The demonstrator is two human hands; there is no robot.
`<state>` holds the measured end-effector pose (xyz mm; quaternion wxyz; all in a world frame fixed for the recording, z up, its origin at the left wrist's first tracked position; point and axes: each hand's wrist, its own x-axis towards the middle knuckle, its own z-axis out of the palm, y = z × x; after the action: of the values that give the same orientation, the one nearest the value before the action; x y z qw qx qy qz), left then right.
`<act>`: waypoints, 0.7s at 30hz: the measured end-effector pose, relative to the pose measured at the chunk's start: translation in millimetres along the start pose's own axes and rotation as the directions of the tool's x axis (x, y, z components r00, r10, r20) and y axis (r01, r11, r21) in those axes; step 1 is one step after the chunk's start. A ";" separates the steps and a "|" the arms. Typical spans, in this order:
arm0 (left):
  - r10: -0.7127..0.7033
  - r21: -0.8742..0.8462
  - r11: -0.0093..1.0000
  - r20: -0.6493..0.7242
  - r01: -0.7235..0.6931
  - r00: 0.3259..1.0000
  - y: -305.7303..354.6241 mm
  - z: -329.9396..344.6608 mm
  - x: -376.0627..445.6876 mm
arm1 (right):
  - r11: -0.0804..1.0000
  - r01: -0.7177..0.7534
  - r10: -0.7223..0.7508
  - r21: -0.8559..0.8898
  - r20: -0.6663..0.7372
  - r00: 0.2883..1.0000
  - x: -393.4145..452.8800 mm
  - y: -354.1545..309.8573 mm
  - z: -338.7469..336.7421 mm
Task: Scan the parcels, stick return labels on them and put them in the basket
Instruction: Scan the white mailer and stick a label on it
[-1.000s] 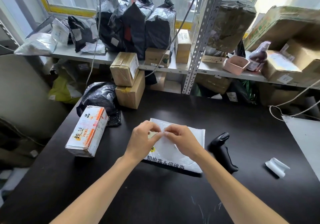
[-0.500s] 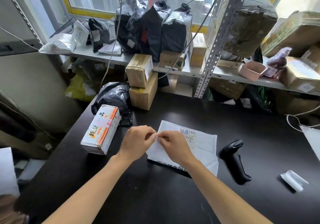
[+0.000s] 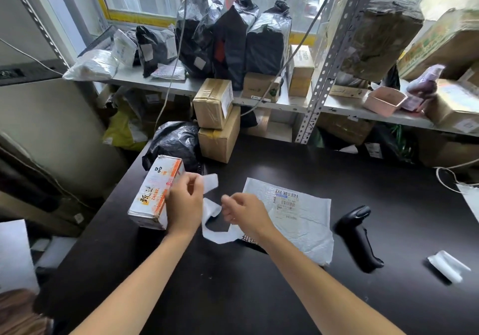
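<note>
A flat white mailer parcel [image 3: 303,220] with a barcode label lies on the black table [image 3: 259,295]. Just left of it, my two hands are held apart above the table. My left hand [image 3: 185,205] pinches a small white paper piece [image 3: 210,182]. My right hand [image 3: 243,212] pinches a longer white label strip [image 3: 211,224] that curls down to the parcel's near left corner. I cannot tell which piece is the sticker and which the backing. A white and orange box parcel [image 3: 155,192] lies behind my left hand. The black handheld scanner [image 3: 359,238] rests to the right of the mailer.
A loose white paper roll [image 3: 447,266] lies at the table's right. Two stacked cardboard boxes [image 3: 217,124] and a black bag [image 3: 175,142] stand at the back left. The shelf behind [image 3: 285,102] holds bags, boxes and a pink tray [image 3: 383,101]. A cable [image 3: 448,179] lies far right.
My hands, pinched together over the mailer before, have pulled apart and moved left. The white paper has separated into two pieces, one in each hand. The view has shifted left.
</note>
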<state>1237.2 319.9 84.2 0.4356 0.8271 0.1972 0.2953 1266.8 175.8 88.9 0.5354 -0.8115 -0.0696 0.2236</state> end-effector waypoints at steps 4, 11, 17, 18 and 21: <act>0.479 0.098 0.854 0.235 -0.511 0.846 -7.2 19.7 -22.3 | 0.944 -0.153 0.158 0.293 0.004 0.987 5.0 -8.0 -21.4; 0.009 -0.191 0.973 0.594 0.130 0.804 1.7 54.7 -39.8 | 0.987 -0.102 0.087 -0.123 -0.123 0.989 -1.7 37.1 -73.8; -0.251 -0.081 0.904 0.693 0.419 0.676 7.1 102.2 -41.0 | 0.955 -0.135 0.135 -0.265 -0.017 0.991 -4.6 70.6 -111.6; -0.265 -0.032 0.918 0.690 0.394 0.674 7.0 110.0 -43.0 | 0.956 -0.173 0.170 -0.237 -0.032 0.985 -3.6 77.9 -115.2; -0.271 0.090 0.952 0.692 0.292 0.670 8.1 134.6 -52.4 | 0.939 -0.301 0.289 -0.165 -0.093 0.953 0.1 97.5 -124.1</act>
<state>1287.4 203.5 14.3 0.5291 0.8303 0.1395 -0.1057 1308.9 31.2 41.7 0.4237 -0.8641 0.0511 0.2668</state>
